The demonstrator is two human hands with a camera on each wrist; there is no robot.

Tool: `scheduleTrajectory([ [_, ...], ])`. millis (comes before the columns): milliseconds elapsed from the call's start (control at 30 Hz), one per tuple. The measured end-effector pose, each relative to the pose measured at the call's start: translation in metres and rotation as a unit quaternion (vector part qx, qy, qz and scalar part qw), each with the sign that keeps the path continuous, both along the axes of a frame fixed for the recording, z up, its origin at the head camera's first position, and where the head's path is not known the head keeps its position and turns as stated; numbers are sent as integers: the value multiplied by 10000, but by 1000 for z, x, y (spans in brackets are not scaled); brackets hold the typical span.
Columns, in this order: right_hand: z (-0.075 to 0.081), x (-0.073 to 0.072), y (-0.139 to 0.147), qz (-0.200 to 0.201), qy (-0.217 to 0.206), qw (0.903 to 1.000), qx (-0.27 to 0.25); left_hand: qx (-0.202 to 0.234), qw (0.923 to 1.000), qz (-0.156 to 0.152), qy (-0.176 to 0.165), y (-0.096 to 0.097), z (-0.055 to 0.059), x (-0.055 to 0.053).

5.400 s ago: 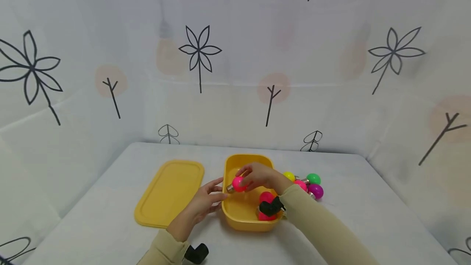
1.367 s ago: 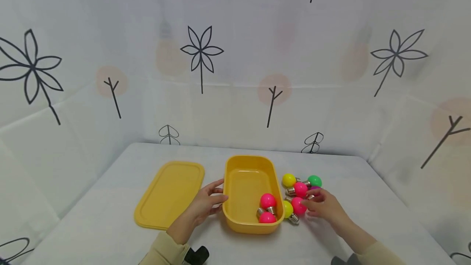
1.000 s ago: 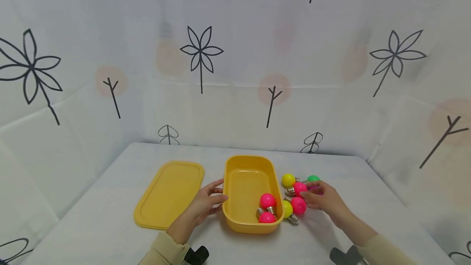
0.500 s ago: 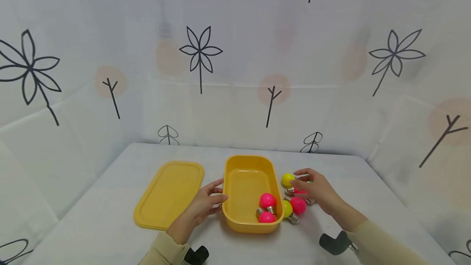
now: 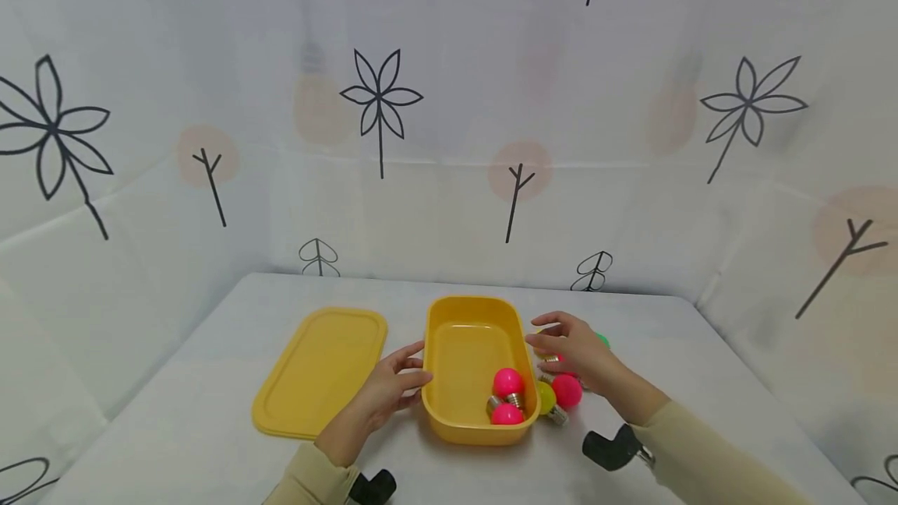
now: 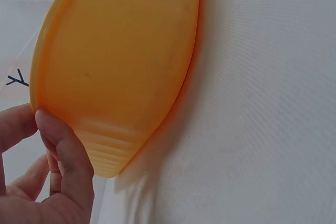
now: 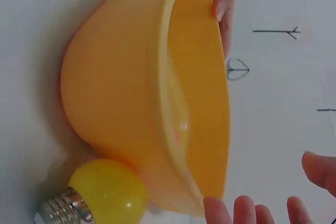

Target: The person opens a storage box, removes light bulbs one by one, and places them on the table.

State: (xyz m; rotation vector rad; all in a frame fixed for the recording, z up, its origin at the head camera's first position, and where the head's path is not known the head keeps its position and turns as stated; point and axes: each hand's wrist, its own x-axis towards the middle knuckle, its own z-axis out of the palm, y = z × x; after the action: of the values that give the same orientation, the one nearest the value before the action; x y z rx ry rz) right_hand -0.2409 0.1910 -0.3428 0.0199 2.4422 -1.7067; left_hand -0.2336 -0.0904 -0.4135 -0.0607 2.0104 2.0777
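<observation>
My left hand (image 5: 386, 386) grips the left rim of a yellow plastic box (image 5: 459, 436), thumb over the edge and fingers outside. In the left wrist view, the fingertips (image 6: 50, 121) meet the rim. Two pink light bulbs (image 5: 508, 382) with metal screw bases lie at the box's near end. My right hand (image 5: 578, 349) hovers beside the right rim, above loose bulbs, fingers spread with no bulb showing between them. Beneath it lie a pink bulb (image 5: 567, 390) and a yellow bulb (image 7: 113, 190) close against the box; part of a green bulb (image 5: 603, 340) shows behind.
A yellow lid (image 5: 319, 372) lies flat to the left of the box on the white-covered table (image 5: 210, 411). A white cloth backdrop (image 5: 449, 209) with printed plants encloses the back and sides. My right hand hides several bulbs of the pile.
Earlier my right hand held a pink bulb over the box; later it reached to the pile. Over the last second it moved left across the pile toward the box. My left hand stayed put.
</observation>
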Motion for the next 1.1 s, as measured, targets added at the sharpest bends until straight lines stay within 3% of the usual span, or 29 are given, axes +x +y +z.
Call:
scheduleTrajectory([
  [300, 4, -6, -23, 260, -89, 9996, 81, 29, 10000, -37, 45, -1, 0, 1],
  [733, -4, -9, -49, 499, -326, 9975, 369, 47, 9999, -64, 104, -2, -2, -1],
  [967, -5, -12, -61, 798, -415, 9955, -284, 39, 10000, -46, 45, -2, -4, -3],
  [1100, -6, -17, -65, 928, -429, 9946, -178, 25, 10000, -44, 16, -1, -3, -4],
])
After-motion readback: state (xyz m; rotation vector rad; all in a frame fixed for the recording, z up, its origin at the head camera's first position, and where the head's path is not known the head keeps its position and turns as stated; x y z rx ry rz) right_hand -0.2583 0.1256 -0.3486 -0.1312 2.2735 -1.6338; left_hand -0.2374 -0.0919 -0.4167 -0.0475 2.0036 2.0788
